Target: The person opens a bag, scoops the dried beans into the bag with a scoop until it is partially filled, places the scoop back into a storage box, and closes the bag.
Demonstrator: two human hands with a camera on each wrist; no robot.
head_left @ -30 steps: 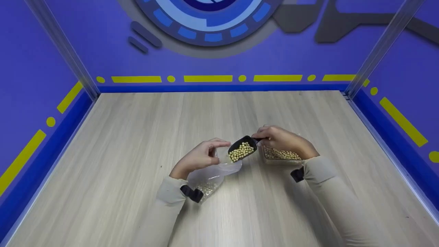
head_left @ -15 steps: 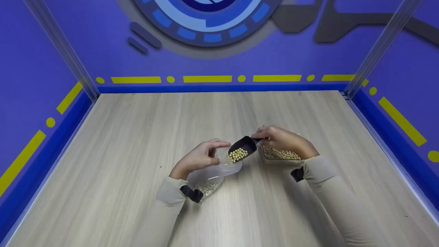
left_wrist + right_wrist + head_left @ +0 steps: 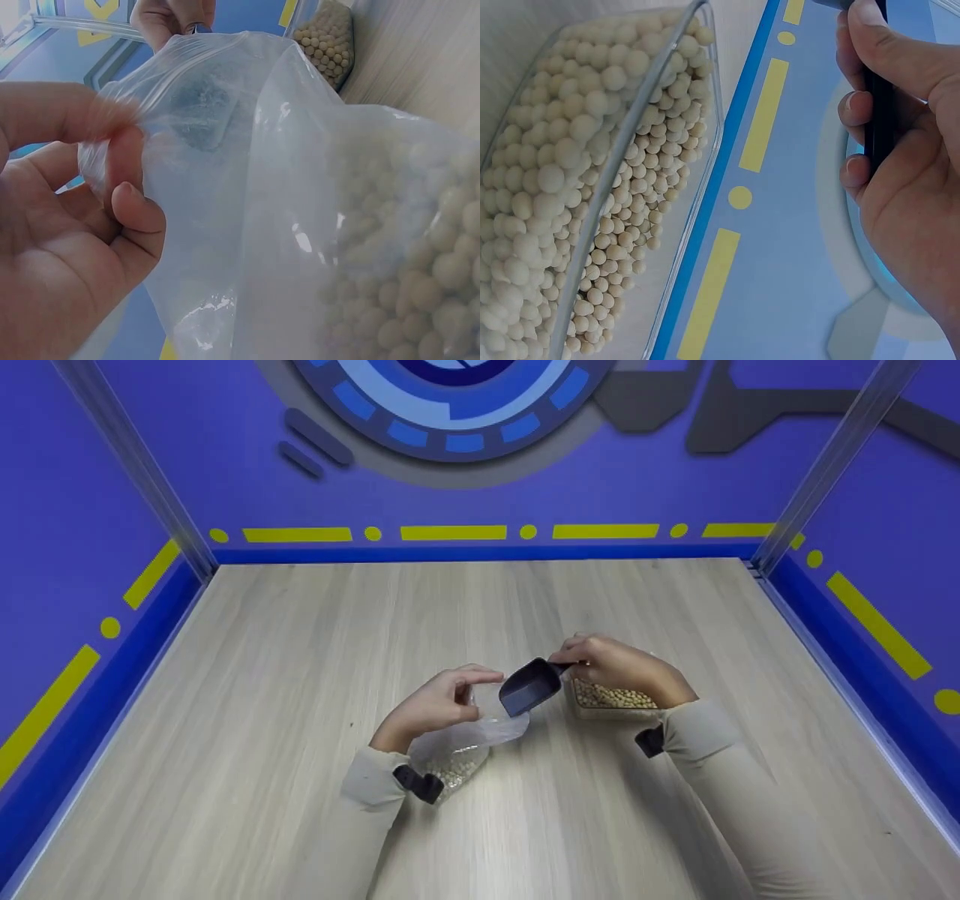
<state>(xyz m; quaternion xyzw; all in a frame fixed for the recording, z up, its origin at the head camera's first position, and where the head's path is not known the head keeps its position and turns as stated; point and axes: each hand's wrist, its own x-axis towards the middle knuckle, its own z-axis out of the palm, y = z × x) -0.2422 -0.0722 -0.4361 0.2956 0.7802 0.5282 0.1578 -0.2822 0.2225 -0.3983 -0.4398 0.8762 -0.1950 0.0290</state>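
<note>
A clear zip bag (image 3: 285, 195) with pale round soybeans (image 3: 420, 300) in its bottom is held by my left hand (image 3: 433, 705), whose fingers and thumb grip the bag near its mouth. My right hand (image 3: 619, 667) grips the black handle (image 3: 879, 112) of a scoop (image 3: 531, 687). The scoop's bowl is bare and tilts down to the left, its lip inside the bag's mouth; through the plastic in the left wrist view it shows as a dark shape. Below my right wrist stands a clear container (image 3: 616, 714) of soybeans, partly hidden by that hand.
A wood-grain table (image 3: 322, 645) lies under everything, closed in by blue walls (image 3: 480, 502) at the back and sides. Black camera mounts (image 3: 421, 784) sit on both wrists. In the right wrist view, soybeans (image 3: 592, 150) fill much of the container.
The soybeans in the scoop have slid out over its lip into the bag, leaving the bowl bare. Both hands have stayed nearly in place.
</note>
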